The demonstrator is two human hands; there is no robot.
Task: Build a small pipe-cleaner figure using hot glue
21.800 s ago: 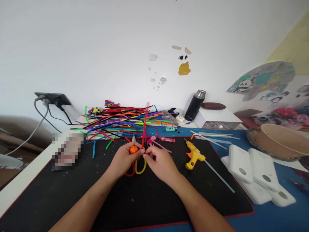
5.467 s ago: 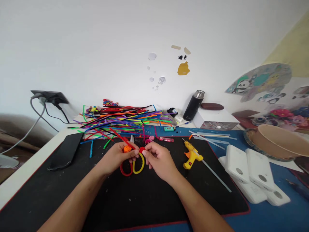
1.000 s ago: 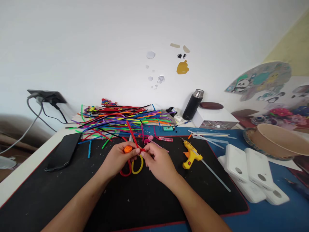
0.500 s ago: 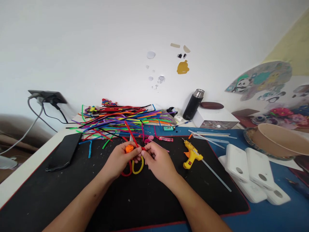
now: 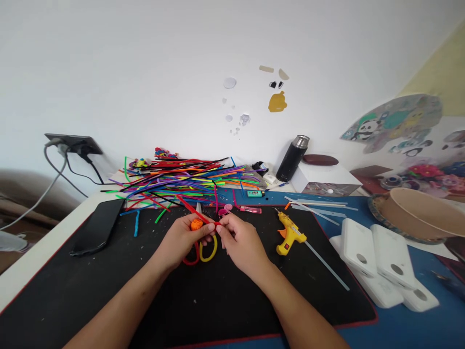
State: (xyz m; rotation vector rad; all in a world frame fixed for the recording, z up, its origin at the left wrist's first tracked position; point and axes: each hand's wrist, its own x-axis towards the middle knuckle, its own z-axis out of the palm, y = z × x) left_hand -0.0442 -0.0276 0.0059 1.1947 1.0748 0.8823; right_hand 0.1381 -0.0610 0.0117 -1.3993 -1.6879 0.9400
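Between my two hands is a red pipe cleaner [image 5: 193, 209], its long end pointing up and to the left. My left hand [image 5: 183, 238] is closed, pinching it between thumb and fingers. An orange rounded piece [image 5: 196, 224] shows among the left fingers. My right hand [image 5: 244, 242] pinches the pipe cleaner's other end, fingertips almost meeting the left thumb. Scissors with red and yellow handles [image 5: 208, 249] lie on the black mat [image 5: 225, 300] under my hands, partly hidden by them.
Many coloured pipe cleaners [image 5: 181, 182] are heaped at the back. A yellow glue gun [image 5: 289, 234] with a glue stick lies to the right, near white devices [image 5: 358, 246]. A black phone [image 5: 99, 227] is on the left. A black flask [image 5: 292, 159] stands by the wall.
The free end of the red pipe cleaner has swung lower and further left. Both hands stay almost in place, still pinching it; the whole view has shifted slightly.
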